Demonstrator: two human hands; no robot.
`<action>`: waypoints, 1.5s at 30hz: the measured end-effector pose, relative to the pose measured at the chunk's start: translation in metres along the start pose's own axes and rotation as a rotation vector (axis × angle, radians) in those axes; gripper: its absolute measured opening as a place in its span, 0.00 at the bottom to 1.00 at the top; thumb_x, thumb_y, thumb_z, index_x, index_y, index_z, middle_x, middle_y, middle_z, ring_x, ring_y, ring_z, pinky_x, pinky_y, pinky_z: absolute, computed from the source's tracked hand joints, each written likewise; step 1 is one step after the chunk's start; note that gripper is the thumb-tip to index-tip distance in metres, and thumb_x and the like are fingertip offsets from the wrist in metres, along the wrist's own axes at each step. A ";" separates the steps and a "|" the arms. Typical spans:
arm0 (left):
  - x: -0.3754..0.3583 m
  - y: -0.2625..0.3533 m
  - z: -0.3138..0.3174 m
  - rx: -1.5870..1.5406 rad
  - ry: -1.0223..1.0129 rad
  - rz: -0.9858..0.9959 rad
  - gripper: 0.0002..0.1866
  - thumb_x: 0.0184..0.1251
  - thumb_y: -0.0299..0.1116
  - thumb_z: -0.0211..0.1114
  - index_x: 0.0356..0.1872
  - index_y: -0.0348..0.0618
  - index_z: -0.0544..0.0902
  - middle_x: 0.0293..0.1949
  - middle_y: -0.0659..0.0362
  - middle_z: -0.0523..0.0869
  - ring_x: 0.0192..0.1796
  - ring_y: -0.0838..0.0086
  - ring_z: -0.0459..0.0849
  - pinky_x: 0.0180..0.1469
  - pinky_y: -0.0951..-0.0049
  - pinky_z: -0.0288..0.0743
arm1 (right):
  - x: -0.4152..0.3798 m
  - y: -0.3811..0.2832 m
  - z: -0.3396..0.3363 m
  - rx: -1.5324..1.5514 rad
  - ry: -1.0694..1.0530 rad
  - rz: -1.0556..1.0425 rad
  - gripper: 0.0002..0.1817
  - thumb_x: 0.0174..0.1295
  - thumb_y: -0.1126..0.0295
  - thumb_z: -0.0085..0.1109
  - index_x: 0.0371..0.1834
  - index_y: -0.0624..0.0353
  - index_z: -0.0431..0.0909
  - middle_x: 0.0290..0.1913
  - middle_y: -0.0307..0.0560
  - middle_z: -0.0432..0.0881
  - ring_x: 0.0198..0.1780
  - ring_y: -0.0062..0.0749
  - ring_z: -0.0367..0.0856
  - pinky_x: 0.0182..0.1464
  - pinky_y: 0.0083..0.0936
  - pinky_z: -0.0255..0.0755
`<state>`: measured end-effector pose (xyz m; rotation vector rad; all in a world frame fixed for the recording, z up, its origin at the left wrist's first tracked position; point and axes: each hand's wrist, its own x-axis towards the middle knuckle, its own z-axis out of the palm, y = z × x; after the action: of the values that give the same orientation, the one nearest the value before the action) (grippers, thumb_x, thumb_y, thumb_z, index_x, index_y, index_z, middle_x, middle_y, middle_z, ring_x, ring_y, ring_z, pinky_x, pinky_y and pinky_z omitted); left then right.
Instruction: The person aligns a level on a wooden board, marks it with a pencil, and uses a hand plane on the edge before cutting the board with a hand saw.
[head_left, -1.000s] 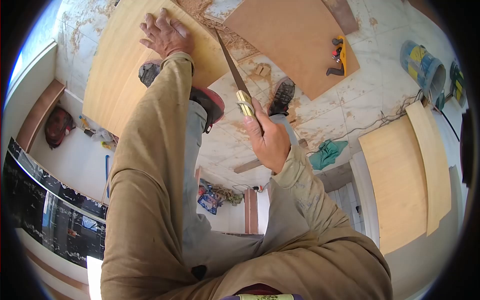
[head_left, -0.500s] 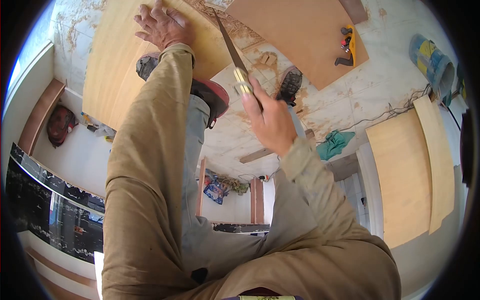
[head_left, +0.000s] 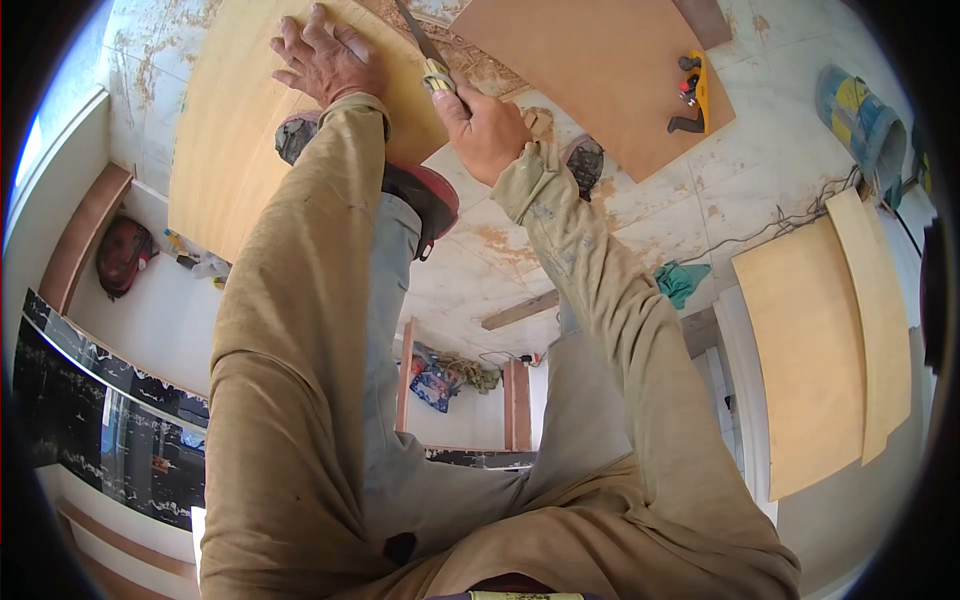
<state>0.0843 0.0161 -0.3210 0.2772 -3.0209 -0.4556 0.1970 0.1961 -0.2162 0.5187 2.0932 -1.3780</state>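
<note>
Dusty tiled floor (head_left: 520, 270), scattered with sawdust, carries the pale plywood sheet (head_left: 240, 110) being sawn.

Compared with a second ago, the right hand (head_left: 487, 125) has pushed forward, its grip closed around the brass-banded handle of the handsaw (head_left: 428, 58), driving the blade along the sheet's edge; the cut looks mid-stroke. Left hand (head_left: 325, 60) stays flat and open, pressing the sheet down. Most of the blade now runs past the frame's top, so the kerf is hidden. A darker board (head_left: 590, 70) bearing a yellow tool (head_left: 693, 92) lies beyond.
</note>
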 end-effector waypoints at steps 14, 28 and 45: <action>-0.002 -0.001 0.005 -0.008 -0.001 -0.017 0.24 0.78 0.43 0.53 0.73 0.59 0.71 0.81 0.52 0.58 0.85 0.44 0.46 0.79 0.26 0.34 | -0.071 0.005 -0.018 0.004 0.042 0.040 0.30 0.77 0.49 0.51 0.72 0.58 0.75 0.29 0.62 0.87 0.30 0.64 0.85 0.37 0.53 0.80; 0.003 0.001 0.003 -0.035 0.010 -0.017 0.23 0.79 0.44 0.53 0.72 0.59 0.71 0.81 0.54 0.58 0.85 0.46 0.45 0.80 0.27 0.33 | -0.117 0.009 -0.040 0.040 0.019 0.037 0.31 0.76 0.46 0.52 0.71 0.59 0.77 0.28 0.66 0.85 0.32 0.64 0.86 0.36 0.54 0.79; -0.005 -0.007 0.004 0.021 -0.004 0.004 0.24 0.78 0.43 0.55 0.72 0.59 0.71 0.81 0.54 0.58 0.85 0.45 0.47 0.79 0.26 0.34 | -0.041 0.010 -0.003 -0.008 0.035 0.016 0.32 0.76 0.48 0.52 0.73 0.60 0.74 0.28 0.64 0.85 0.31 0.62 0.86 0.37 0.51 0.79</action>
<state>0.0901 0.0117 -0.3267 0.2725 -3.0312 -0.4252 0.2330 0.2027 -0.1958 0.5586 2.1173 -1.3601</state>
